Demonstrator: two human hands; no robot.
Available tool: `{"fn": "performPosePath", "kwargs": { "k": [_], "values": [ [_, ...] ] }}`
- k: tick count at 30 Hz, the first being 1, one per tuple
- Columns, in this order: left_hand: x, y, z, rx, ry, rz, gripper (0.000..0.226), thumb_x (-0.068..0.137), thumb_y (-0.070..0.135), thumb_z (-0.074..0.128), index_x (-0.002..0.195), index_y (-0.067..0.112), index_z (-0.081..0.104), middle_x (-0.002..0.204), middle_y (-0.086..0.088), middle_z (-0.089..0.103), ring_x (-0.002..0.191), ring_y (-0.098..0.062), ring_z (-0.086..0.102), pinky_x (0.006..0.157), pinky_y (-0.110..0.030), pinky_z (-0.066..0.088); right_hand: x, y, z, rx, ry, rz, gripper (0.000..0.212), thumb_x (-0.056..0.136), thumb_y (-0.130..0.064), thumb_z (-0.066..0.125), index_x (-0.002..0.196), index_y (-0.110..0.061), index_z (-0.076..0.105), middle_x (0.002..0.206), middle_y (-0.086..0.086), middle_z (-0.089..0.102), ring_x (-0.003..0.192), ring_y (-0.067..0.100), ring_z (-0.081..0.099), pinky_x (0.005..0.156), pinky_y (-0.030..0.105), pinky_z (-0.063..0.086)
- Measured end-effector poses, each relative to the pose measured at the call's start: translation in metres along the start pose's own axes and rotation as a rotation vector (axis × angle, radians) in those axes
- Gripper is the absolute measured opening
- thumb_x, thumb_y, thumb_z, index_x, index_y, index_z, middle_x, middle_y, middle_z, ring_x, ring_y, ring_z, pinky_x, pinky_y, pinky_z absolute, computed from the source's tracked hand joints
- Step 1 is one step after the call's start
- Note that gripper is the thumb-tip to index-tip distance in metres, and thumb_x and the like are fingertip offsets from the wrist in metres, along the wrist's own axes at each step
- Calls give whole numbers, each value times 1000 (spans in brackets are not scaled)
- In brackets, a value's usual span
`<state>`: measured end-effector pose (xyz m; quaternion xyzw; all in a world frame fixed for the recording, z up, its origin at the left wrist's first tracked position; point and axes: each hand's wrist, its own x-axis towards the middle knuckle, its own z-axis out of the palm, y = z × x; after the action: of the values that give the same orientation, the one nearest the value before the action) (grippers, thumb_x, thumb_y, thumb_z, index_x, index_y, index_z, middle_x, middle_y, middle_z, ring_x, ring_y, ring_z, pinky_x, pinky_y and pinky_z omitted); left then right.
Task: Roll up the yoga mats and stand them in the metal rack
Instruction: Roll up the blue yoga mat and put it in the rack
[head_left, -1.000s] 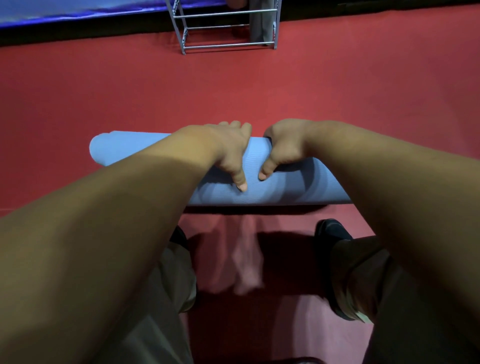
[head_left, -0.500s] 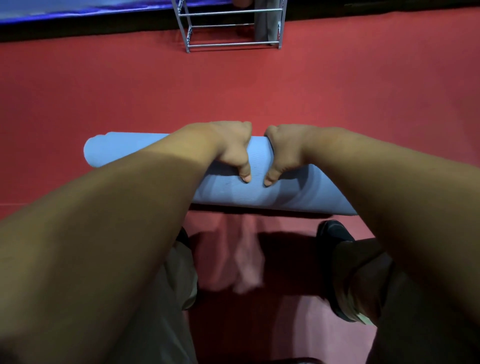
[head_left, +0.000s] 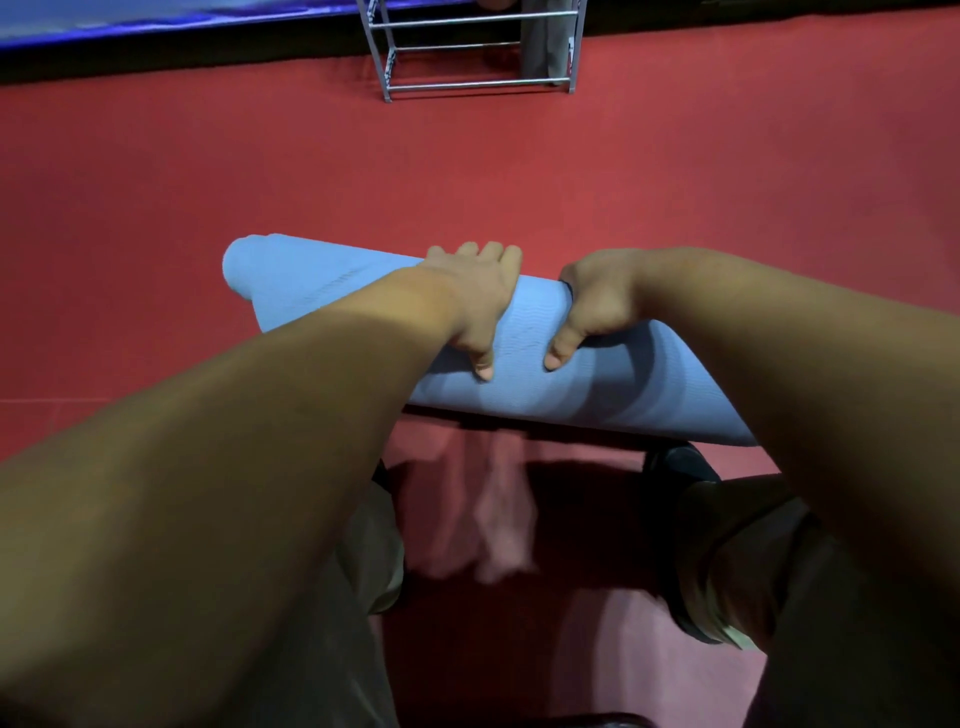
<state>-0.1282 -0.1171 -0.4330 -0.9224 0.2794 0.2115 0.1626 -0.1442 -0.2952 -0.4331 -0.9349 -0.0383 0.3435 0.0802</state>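
Red floor (head_left: 675, 182) runs to a dark far edge with a blue strip (head_left: 104, 21); the metal rack (head_left: 475, 85) stands there, well apart from the rolled blue yoga mat (head_left: 322, 283); the mat lies crosswise before the person's feet, long axis slanting far-left to near-right; left grip (head_left: 480, 306) and right grip (head_left: 597, 306) clasp its middle, fingers curled over.

Exercise studio: red floor (head_left: 727, 182) (metal rack (head_left: 467, 84) beyond).
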Motion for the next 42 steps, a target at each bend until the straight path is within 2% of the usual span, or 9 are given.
{"fn": "performPosePath", "kwargs": {
  "k": [4,9,14,18,24,30,33,36,42],
  "values": [
    [-1,-3,2,-80,61,35,100,52,54,102,112,21,30,131,-7,60,119,-35,60,83,-46,43,2,3,4,21,-57,-13,81,49,-64,97,113,-19,76,106,0,80,97,24,75,98,42,60],
    [0,-4,-4,-280,-34,18,91,57,50,101,113,19,35,97,1,58,91,-33,60,82,-43,55,3,-11,12,-68,27,-9,136,42,-79,93,152,-19,40,145,8,48,128,34,57,109,50,51],
    [4,-5,-7,-291,-79,22,90,58,53,99,117,21,40,104,1,59,96,-32,61,82,-41,53,2,-17,6,-91,60,-79,91,50,-67,97,120,-16,68,111,5,75,97,28,71,90,40,61],
    [6,0,-2,-174,-51,72,94,59,67,93,129,25,48,127,-2,55,118,-32,55,100,-50,51,1,-8,7,-54,25,-49,76,53,-64,97,111,-21,76,103,0,78,94,25,74,91,40,62],
    [1,11,-4,44,-56,9,132,45,65,101,149,18,34,146,-8,46,136,-36,48,104,-59,43,0,7,5,65,7,-8,71,50,-64,98,105,-25,77,98,-5,79,92,21,75,95,40,61],
    [6,6,-6,-65,8,26,98,52,54,102,123,21,44,132,-5,59,120,-36,61,91,-49,50,-1,9,5,98,-9,-25,73,62,-54,99,119,-20,68,112,0,75,102,24,70,95,37,56],
    [8,-1,-5,-175,-33,8,87,52,55,101,107,23,42,106,-1,57,96,-32,59,85,-43,56,1,6,5,71,6,-29,102,58,-61,98,141,-20,56,131,3,68,116,28,65,106,44,53],
    [9,-6,-8,-276,-73,-12,81,53,55,100,107,21,49,92,5,52,92,-30,60,79,-38,52,-1,-1,7,-36,17,-36,128,47,-70,98,150,-20,42,143,6,57,128,32,58,109,48,50],
    [10,-4,-6,-298,-180,-44,87,50,61,98,115,26,52,106,6,61,99,-28,64,94,-45,57,-3,-4,5,-44,7,-31,94,48,-63,100,124,-21,66,111,-1,73,99,26,70,93,41,60]
  ]
}}
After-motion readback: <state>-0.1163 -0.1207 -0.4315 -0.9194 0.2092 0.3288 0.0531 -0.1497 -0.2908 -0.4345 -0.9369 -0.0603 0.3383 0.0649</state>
